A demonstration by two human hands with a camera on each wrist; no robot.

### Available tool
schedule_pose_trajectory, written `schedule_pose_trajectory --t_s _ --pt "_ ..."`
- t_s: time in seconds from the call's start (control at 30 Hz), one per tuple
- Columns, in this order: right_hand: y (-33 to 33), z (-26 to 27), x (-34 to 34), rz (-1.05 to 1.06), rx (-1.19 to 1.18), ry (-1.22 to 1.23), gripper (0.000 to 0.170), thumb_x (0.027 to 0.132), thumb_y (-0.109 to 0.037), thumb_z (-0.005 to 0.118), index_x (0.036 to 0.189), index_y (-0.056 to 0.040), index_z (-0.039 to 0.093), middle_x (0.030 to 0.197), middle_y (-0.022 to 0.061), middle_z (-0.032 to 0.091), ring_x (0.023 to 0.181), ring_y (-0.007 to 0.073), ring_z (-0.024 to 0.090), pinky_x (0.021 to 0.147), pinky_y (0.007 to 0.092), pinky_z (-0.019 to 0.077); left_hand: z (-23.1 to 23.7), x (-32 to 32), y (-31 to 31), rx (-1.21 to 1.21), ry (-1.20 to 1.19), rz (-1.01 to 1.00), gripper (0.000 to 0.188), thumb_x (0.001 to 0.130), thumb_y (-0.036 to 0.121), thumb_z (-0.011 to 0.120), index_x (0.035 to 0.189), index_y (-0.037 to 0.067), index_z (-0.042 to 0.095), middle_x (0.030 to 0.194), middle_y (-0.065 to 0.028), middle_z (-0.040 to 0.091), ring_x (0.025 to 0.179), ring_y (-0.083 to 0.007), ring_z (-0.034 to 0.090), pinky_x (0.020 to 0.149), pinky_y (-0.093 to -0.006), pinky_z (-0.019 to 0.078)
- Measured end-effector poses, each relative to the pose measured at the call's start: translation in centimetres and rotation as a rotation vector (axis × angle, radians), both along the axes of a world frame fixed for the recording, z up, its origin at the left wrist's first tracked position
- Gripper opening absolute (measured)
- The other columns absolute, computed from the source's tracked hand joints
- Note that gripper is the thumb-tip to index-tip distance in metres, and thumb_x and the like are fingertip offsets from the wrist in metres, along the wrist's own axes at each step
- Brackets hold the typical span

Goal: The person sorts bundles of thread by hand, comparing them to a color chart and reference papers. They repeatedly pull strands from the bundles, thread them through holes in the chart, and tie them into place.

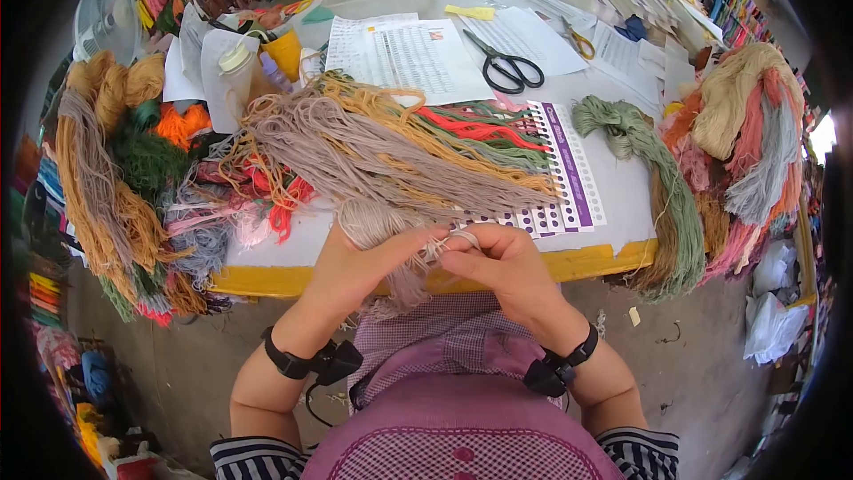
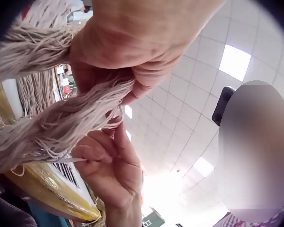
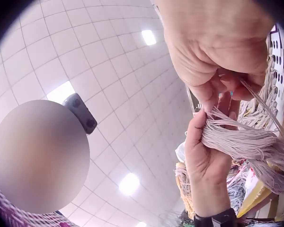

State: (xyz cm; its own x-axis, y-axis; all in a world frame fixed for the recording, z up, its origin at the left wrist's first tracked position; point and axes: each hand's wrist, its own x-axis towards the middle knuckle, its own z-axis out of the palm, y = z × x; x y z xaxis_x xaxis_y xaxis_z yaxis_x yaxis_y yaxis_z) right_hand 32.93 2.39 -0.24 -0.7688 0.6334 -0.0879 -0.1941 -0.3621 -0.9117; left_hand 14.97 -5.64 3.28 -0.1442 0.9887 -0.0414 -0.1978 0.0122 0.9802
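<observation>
Two hands worked close together at the table's (image 1: 591, 260) near edge: the left hand (image 1: 366, 262) gripped a mauve-grey yarn hank (image 1: 375, 224), fingers curled round it, while the right hand (image 1: 504, 260) pinched pale strands (image 1: 434, 250) at its end, thumb to fingertip. Danger right there: a slackened left grip might have let the bundle slip, and one hard tug could have snarled those fine threads! The hank lay in the left hand, its end between both, more yarn hanging below. Just beyond sprawled a mauve-and-tan yarn heap (image 1: 382, 156), its right end by punched cards (image 1: 570, 164).
</observation>
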Motion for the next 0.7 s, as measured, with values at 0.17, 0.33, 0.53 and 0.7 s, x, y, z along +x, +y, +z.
schedule_pose_trajectory --t_s 0.17,0.33,0.53,0.7 --pt "-0.1 0.0 0.2 0.003 -0.009 -0.006 0.014 0.087 -0.01 0.069 0.097 0.0 0.07 0.089 0.0001 0.067 0.078 0.0029 0.054 0.071 0.0193 0.0443 -0.1 0.4 -0.1 -0.01 -0.141 0.13 0.025 0.085 -0.001 0.065 0.109 -0.003 0.063 0.1 -0.0084 0.069 0.09 -0.0144 0.064 0.079 -0.0277 0.0512" --pt "-0.1 0.2 0.2 -0.012 -0.013 0.047 0.016 0.088 -0.011 0.069 0.099 0.0016 0.07 0.09 0.0019 0.068 0.083 0.0055 0.059 0.075 0.0219 0.048 -0.1 0.1 -0.4 -0.032 -0.144 0.033 0.025 0.083 0.0 0.067 0.108 -0.003 0.063 0.098 -0.0078 0.069 0.081 -0.0124 0.063 0.072 -0.026 0.051" --pt "-0.2 1.0 -0.3 0.006 -0.049 -0.028 0.019 0.087 -0.014 0.071 0.1 0.0004 0.07 0.089 0.0019 0.068 0.079 0.0053 0.059 0.067 0.0209 0.0486 -0.7 0.5 -0.7 0.011 0.049 0.106 0.016 0.082 -0.001 0.066 0.098 -0.004 0.068 0.097 -0.0114 0.071 0.086 -0.0161 0.066 0.076 -0.028 0.0532" --pt "-0.4 0.1 -0.5 -0.03 -0.04 -0.015 0.018 0.086 -0.014 0.072 0.098 -0.0003 0.071 0.09 0.0018 0.068 0.079 0.0052 0.059 0.065 0.0203 0.0474 -1.0 0.9 -1.1 0.063 0.213 0.171 0.016 0.083 0.001 0.066 0.099 -0.002 0.068 0.094 -0.0066 0.07 0.084 -0.0119 0.064 0.075 -0.0265 0.0516"
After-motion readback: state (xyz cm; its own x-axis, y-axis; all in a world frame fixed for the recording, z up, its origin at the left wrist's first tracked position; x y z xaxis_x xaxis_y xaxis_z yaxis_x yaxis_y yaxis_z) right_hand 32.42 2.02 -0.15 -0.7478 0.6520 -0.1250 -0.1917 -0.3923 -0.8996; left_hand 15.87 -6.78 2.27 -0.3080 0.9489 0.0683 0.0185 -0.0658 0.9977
